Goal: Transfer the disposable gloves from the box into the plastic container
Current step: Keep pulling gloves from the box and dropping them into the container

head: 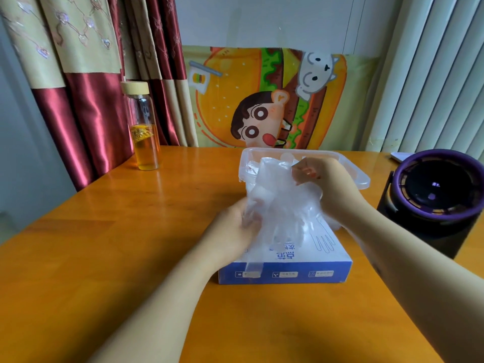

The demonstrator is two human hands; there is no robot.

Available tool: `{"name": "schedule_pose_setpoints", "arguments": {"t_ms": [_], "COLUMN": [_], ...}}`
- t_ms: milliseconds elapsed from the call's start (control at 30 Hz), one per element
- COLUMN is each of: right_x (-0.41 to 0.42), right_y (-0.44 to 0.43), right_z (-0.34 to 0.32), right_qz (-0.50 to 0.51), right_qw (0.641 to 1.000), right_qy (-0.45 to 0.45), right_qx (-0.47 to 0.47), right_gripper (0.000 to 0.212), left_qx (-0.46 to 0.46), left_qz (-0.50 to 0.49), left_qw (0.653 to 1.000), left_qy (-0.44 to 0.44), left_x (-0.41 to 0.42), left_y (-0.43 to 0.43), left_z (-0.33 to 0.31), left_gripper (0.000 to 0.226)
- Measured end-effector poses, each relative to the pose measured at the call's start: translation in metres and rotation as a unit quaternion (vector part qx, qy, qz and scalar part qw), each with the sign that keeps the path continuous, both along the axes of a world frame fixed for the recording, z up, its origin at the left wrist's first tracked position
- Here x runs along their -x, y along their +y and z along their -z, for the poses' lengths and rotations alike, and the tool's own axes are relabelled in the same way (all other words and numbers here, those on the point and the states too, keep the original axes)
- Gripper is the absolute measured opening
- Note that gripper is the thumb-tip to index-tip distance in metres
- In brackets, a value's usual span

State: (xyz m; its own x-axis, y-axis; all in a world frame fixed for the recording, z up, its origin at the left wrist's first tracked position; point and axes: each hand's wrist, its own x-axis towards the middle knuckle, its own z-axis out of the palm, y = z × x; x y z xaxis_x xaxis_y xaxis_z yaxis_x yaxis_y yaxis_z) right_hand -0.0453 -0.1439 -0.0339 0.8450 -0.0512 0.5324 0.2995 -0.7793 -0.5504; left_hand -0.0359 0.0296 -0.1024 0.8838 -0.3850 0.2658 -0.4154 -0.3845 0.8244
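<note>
A blue and white glove box (301, 271) lies flat on the wooden table (131, 244) in front of me. Behind it stands a clear plastic container (358, 176) with some clear film inside. A bunch of thin transparent disposable gloves (277, 205) hangs in the air between the box and the container. My left hand (233, 231) grips the bunch's lower left side above the box. My right hand (324, 184) pinches its upper end over the container's near rim. The box's opening is hidden behind the gloves.
A glass bottle (144, 134) with amber liquid and a cork-coloured lid stands at the back left. A dark round device with a purple rim (434, 195) sits close on the right. Curtains, a cartoon poster and blinds lie behind the table.
</note>
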Motion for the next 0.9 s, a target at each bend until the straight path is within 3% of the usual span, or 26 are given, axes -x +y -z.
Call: {"name": "schedule_pose_setpoints", "arguments": {"t_ms": [100, 167, 233, 300, 333, 400, 433, 500, 600, 733, 800, 900], "right_x": [0.001, 0.0, -0.001, -0.001, 0.0, 0.001, 0.001, 0.0, 0.0, 0.002, 0.004, 0.005], "right_y": [0.001, 0.001, 0.002, 0.001, 0.001, 0.001, 0.001, 0.0, -0.005, -0.016, -0.018, -0.019], "right_z": [-0.007, -0.009, -0.006, 0.0, 0.003, 0.008, 0.01, 0.013, 0.013, 0.013, 0.012, 0.004], "right_qz": [0.007, 0.011, 0.014, 0.017, 0.012, 0.0, -0.005, -0.015, -0.032, -0.037, -0.029, -0.017], "right_qw": [1.0, 1.0, 1.0, 0.999, 0.999, 0.999, 0.999, 0.998, 0.997, 0.989, 0.985, 0.974], "right_qy": [0.005, 0.005, 0.008, 0.017, 0.021, 0.036, 0.044, 0.061, 0.067, 0.066, 0.042, -0.008], "right_qx": [0.015, 0.01, 0.017, 0.042, 0.044, 0.034, 0.027, -0.001, -0.032, -0.128, -0.164, -0.227], "right_gripper": [0.026, 0.025, 0.029, 0.029, 0.023, 0.014, 0.013, 0.014, 0.013, 0.015, 0.014, 0.013], "left_qx": [-0.082, -0.079, -0.014, 0.108, 0.182, 0.257, 0.237, 0.119, -0.133, -0.276, -0.347, -0.492], "left_qz": [-0.014, -0.017, -0.02, -0.09, -0.148, -0.23, -0.229, -0.148, -0.069, -0.044, -0.034, -0.008], "left_qw": [0.996, 0.996, 1.0, 0.99, 0.971, 0.902, 0.874, 0.872, 0.923, 0.938, 0.919, 0.844], "left_qy": [-0.035, -0.032, -0.019, -0.009, -0.054, -0.259, -0.357, -0.451, -0.355, -0.205, -0.187, -0.212], "left_x": [0.0, -0.001, -0.001, 0.002, 0.007, 0.015, 0.019, 0.025, 0.024, 0.01, 0.008, 0.013], "left_y": [-0.004, -0.003, -0.001, 0.003, 0.006, 0.013, 0.013, 0.007, -0.011, -0.019, -0.023, -0.034], "left_z": [0.001, 0.001, -0.002, -0.009, -0.016, -0.029, -0.033, -0.035, -0.026, -0.005, -0.003, -0.009], "left_gripper": [0.013, 0.012, 0.017, 0.039, 0.043, 0.033, 0.027, 0.024, 0.027, 0.023, 0.028, 0.032]}}
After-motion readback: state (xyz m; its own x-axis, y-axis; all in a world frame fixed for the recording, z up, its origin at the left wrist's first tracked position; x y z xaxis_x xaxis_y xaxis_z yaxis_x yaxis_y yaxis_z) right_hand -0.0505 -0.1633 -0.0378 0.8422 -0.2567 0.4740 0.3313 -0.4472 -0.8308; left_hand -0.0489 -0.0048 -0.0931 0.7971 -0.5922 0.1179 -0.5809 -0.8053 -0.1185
